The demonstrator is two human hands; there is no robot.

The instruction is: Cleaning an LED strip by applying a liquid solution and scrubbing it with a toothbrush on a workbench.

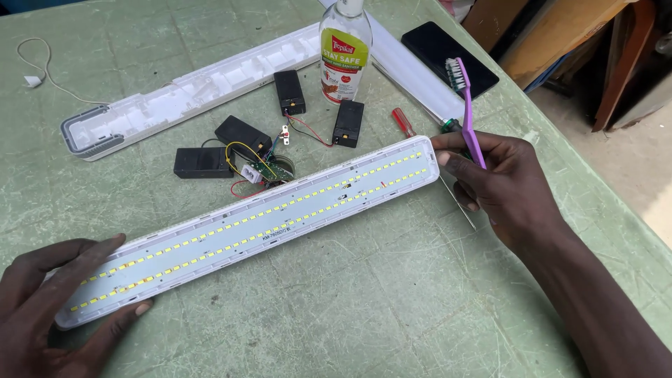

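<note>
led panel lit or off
Off: the LED strips look dull yellow, no glow, as both hands hold its ends.

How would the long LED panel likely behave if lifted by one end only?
The LED panel is long and thin, so it would probably sag or flex. Both hands, left hand and right hand, grip its ends. Wires seem attached, so they may tug.

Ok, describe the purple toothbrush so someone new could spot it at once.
Start at the long LED panel lying across the green table. At its far end, the right hand grips the toothbrush, upright: the only purple thing there, unlike the red-handled screwdriver beside it.
</note>
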